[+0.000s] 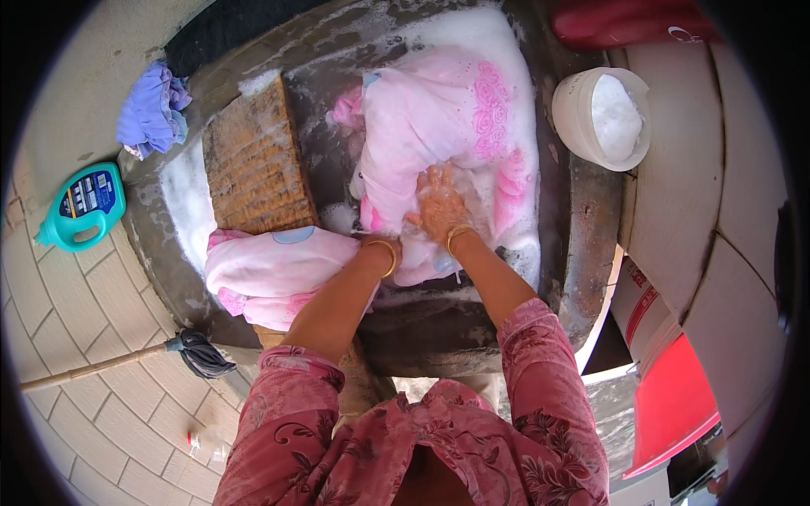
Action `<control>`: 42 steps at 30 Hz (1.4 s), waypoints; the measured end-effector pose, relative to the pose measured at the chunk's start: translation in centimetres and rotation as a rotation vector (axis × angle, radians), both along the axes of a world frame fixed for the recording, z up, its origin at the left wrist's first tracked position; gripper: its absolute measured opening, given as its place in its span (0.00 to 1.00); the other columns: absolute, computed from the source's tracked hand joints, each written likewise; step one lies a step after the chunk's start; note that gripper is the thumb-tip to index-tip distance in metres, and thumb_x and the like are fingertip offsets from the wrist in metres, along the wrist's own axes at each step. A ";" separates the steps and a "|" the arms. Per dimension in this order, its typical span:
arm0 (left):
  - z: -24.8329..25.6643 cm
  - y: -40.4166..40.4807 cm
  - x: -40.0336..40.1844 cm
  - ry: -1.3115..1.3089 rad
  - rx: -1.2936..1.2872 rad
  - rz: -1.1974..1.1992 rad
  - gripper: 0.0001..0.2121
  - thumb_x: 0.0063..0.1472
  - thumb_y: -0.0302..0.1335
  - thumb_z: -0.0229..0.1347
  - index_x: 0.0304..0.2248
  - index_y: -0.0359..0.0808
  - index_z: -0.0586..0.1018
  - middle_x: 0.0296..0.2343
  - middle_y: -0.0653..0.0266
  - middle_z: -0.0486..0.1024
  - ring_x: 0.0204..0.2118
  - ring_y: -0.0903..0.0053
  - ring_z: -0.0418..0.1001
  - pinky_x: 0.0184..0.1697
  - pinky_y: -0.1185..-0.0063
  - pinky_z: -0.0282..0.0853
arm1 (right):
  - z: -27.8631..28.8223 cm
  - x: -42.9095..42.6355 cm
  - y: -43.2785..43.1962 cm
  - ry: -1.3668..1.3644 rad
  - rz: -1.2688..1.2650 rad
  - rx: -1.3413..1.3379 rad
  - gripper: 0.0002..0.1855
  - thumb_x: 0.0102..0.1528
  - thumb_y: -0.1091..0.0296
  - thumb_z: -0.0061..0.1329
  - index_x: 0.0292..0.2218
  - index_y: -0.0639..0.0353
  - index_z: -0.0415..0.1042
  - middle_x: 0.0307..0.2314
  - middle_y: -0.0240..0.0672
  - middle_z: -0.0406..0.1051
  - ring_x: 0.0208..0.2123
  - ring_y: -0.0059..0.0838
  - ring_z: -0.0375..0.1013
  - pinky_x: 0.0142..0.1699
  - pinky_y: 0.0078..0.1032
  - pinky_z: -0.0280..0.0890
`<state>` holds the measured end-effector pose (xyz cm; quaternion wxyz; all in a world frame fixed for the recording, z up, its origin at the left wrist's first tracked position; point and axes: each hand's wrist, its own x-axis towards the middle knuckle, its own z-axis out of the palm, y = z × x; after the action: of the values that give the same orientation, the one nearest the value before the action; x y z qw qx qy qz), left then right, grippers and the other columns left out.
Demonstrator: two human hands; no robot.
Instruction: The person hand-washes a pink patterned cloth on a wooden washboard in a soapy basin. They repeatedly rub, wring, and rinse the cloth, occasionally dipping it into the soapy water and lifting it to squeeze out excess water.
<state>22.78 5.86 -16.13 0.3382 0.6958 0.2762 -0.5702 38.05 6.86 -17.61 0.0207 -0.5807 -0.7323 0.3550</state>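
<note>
A soaked pale pink cloth with a printed rose border lies bunched in sudsy water in a stone wash basin. My right hand presses flat on its near part, fingers spread. Beside it, my left hand reaches into the wet folds, its fingers hidden from view. More pink fabric with roses and a blue patch drapes over the near end of a ridged wooden washboard, left of my left wrist. Whether both pieces are one cloth, I cannot tell.
On the right ledge stands a white bucket holding foam, below a red object. A bundled purple cloth and a teal detergent bottle are at the left. A mop lies over the tiled floor.
</note>
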 end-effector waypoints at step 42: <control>20.2 -0.5 -1.1 -0.428 0.152 0.212 0.28 0.43 0.28 0.59 0.46 0.30 0.68 0.29 0.49 0.76 0.34 0.58 0.75 0.37 0.67 0.70 | 7.3 2.5 -12.0 0.719 -1.390 -0.598 0.39 0.52 0.39 0.47 0.55 0.60 0.60 0.49 0.48 0.64 0.47 0.40 0.67 0.48 0.39 0.64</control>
<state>21.65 5.35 4.11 0.3938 0.7913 0.3117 -0.3487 40.53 -5.16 -10.35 0.3122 -0.7324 -0.0312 0.6043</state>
